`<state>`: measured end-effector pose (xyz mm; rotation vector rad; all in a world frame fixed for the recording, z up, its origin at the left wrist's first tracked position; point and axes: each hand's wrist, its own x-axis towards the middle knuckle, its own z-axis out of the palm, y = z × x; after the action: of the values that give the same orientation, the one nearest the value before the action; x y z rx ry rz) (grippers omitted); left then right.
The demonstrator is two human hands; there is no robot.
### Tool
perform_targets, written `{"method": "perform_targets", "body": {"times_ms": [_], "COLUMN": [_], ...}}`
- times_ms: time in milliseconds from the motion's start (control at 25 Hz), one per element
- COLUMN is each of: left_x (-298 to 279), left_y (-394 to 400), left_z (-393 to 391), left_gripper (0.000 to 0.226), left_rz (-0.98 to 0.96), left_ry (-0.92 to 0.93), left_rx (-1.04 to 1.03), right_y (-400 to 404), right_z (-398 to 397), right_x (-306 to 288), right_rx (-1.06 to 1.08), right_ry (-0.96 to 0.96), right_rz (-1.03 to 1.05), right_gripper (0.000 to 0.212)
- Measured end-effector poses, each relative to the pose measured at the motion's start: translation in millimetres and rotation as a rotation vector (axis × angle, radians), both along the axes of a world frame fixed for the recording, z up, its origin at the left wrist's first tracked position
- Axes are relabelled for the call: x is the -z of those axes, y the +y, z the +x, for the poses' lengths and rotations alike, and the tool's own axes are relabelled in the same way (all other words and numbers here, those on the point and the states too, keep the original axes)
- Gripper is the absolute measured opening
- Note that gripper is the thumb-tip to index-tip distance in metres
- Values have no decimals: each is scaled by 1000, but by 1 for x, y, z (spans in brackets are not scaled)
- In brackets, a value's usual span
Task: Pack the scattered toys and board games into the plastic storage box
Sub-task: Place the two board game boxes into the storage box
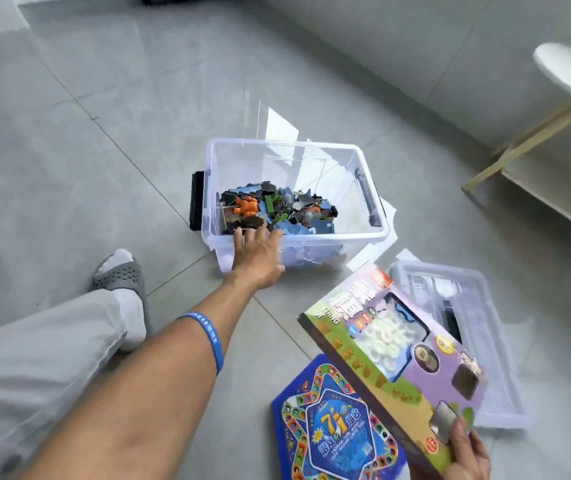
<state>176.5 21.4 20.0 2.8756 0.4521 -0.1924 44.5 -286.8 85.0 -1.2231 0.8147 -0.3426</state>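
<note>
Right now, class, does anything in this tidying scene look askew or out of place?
Nothing is spilled or broken. The storage box holds a loose heap of toy pieces bunched toward one end. Its lid lies on the floor, partly under the tilted game box that the right hand grips.

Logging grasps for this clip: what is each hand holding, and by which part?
Right hand grips the purple-and-green windowed game box by its near corner. Left hand holds nothing, resting on the clear plastic storage box rim.

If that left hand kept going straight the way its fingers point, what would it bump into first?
Most likely the pile of toys inside the clear storage box. The left hand already reaches over the box's near rim, fingers straight and aimed at the pile. Whether the fingertips already touch it is hard to tell.
</note>
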Motion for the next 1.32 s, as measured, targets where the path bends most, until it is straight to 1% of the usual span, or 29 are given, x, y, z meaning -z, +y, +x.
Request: {"method": "perform_targets", "body": {"times_ms": [40,80,120,200,240,320,400,480,560,640,680,760,800,840,880,920,960,1000,1080,1160,1200,1240,1280,1320], "left_x": [1,1,1,5,9,15,21,19,12,10,14,27,30,34,35,35,35,34,29,22,18,15,13,12], "left_y": [2,3,2,2,2,6,9,8,5,3,4,2,-2,-5,-7,-8,-7,-5,-3,-3,-3,-3,-3,-7], "left_z": [-5,-11,-22,-57,-78,-118,-146,-160,-163,-164,-164,-164,-164,-162,-160,-157,-155,-152,-142,-122,-109,-99,-94,-96], "left_gripper": [55,44,37,33,32,27,25,31,35,46,50,44,42,42,41,39,38,38,39,37,37,39,42,45], "left_rz": [-60,-153,-224,-244,-253,-284,-318,-292,-264,-255,-219,-69,-14,19,33,46,49,54,32,1,-13,-33,-39,-22], "left_ry": [-90,-160,-209,-253,-280,-346,-392,-416,-423,-406,-380,-300,-259,-240,-241,-240,-226,-203,-141,-76,-49,-24,-47,-114], "left_rx": [-36,-78,-100,-74,-51,-24,-45,-42,-31,-20,2,73,89,102,102,93,81,65,55,66,46,-16,-99,-183], "right_y": [1,3,6,18,24,39,58,86,111,128,132,133,132,131,131,133,135,137,130,102,82,59,37,12], "right_z": [2,3,3,6,9,23,45,70,89,100,105,115,122,130,138,142,142,139,122,98,85,73,64,55], "right_x": [-7,-14,-20,-33,-40,-43,-37,-24,-8,7,13,23,30,37,47,51,54,55,49,46,51,61,74,88], "right_rx": [-3,-19,-32,-61,-103,-196,-303,-423,-531,-635,-695,-833,-918,-1021,-1115,-1163,-1136,-1081,-904,-703,-639,-618,-637,-678], "right_ry": [-14,-22,-31,-28,-43,-69,-58,-27,47,111,113,94,89,109,146,178,154,68,-109,-156,-124,-58,57,195], "right_rz": [8,23,33,33,68,199,229,139,-32,-169,-193,-170,-196,-303,-516,-755,-926,-983,-975,-943,-925,-892,-844,-776], "right_gripper": [35,28,18,7,5,4,4,7,15,21,21,18,20,23,26,30,33,35,34,31,31,31,30,28]}}
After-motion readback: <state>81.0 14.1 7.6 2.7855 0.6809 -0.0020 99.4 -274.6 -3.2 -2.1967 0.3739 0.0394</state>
